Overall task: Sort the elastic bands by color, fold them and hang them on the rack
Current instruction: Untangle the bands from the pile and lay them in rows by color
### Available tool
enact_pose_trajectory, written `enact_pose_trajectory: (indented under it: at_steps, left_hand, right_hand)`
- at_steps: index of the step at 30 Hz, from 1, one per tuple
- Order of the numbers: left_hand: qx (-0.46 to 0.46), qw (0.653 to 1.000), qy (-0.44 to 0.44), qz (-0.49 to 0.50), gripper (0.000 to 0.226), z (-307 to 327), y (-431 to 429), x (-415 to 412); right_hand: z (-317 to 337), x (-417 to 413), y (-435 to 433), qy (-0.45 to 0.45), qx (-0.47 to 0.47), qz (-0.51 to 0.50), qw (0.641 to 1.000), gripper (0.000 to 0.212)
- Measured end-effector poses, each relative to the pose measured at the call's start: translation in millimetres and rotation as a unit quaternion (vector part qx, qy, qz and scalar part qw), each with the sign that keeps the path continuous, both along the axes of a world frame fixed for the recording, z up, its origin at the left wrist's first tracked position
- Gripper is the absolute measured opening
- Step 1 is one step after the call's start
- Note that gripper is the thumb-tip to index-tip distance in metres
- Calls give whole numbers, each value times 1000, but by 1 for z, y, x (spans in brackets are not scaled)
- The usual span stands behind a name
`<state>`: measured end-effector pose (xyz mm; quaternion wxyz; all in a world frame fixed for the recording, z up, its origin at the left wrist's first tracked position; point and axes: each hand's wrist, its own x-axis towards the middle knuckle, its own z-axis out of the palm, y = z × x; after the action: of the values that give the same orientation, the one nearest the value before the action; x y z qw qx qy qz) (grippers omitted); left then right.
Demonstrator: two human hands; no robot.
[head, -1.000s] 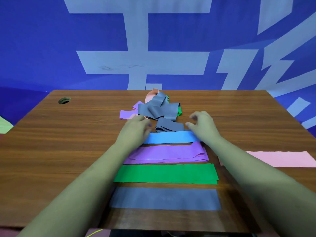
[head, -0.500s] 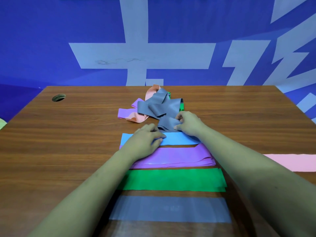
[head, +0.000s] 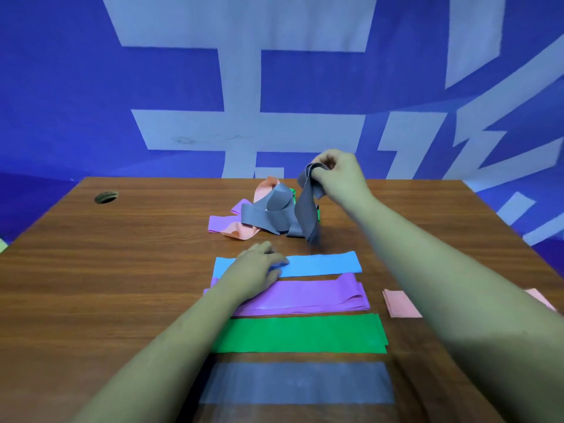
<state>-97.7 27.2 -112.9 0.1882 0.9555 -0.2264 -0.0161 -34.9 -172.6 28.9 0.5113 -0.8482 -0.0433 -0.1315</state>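
Head camera, looking down the table (head: 122, 270): the right hand (head: 338, 175) has come up off the wood since half a second ago, when it was down among the tangled bands. Its fingers and thumb now pinch the top of a grey band (head: 306, 209), which hangs from the grip with its lower end touching the table at the near edge of the heap (head: 244, 222). What is left in that heap is more grey, a peach strip, some purple and a sliver of green.

The left hand (head: 256, 270) has stayed where it was, lying palm down with the fingers loosely straight on the left end of the blue band (head: 323, 264), gripping nothing.

Nearer the person, the sorted strips lie flat in a row: purple band (head: 311, 294), green band (head: 305, 332), then a folded grey band (head: 299, 383). A pink band (head: 401, 303) lies off to the right, partly hidden under the right forearm.
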Motion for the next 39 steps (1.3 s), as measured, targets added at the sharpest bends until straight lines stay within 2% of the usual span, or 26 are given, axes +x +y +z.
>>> enact_pose_trajectory:
  at_steps: [3, 5, 8, 10, 12, 15, 17, 19, 21, 24, 27, 31, 34, 38, 39]
  left_hand:
    - [-33, 999, 31, 9, 28, 13, 2, 1]
    - [-72, 997, 11, 25, 23, 29, 2, 2]
    - [-184, 976, -6, 120, 19, 72, -3, -1]
    - [-260, 954, 35, 143, 18, 101, -4, -7]
    - [-333, 934, 50, 123, 17, 125, -5, -18]
    - [-443, 891, 8, 95, 11, 154, -14, -33]
    - [-492, 869, 31, 39, 33, 171, -25, -40]
    - [-520, 850, 80, -33, 38, 185, -37, -47]
    - [-539, 830, 130, -63, 31, 192, -45, -54]
    - [-550, 812, 185, -62, 18, 191, -50, -62]
    - [-548, 801, 234, -60, 19, 186, -51, -72]
    - [-486, 825, 278, -76, 40, 176, -55, -91]
    - [-440, 830, 325, -112, 42, 165, -58, -101]
    - [-487, 762, 416, -94, 47, 150, -54, -104]
    - [-495, 756, 421, -81, 46, 148, -52, -106]
  right_hand:
    - [27, -16, -2, -54, -28, 4, 998, 12]
    - [42, -28, -2, -77, -53, 9, 996, 15]
    - [61, -43, -6, -96, -71, 5, 993, 13]
    - [76, -54, -8, -99, -56, 8, 993, 13]
    - [90, -65, -9, -89, -36, 24, 995, 8]
    - [105, -79, -8, -72, -58, 57, 994, 3]
    - [114, -90, -6, -72, -81, 84, 990, 7]
    - [121, -100, -7, -65, -85, 110, 988, 8]
    - [127, -107, -13, -53, -84, 121, 988, 11]
    - [129, -118, -27, -25, -87, 156, 984, 4]
    - [121, -126, -43, 1, -52, 173, 983, 3]
    - [108, -128, -65, 49, 40, 143, 988, 14]
    - [101, -130, -78, 81, 63, 133, 986, 25]
    - [95, -129, -91, 100, 128, 80, 984, 16]
    - [93, -128, -95, 103, 145, 62, 982, 13]
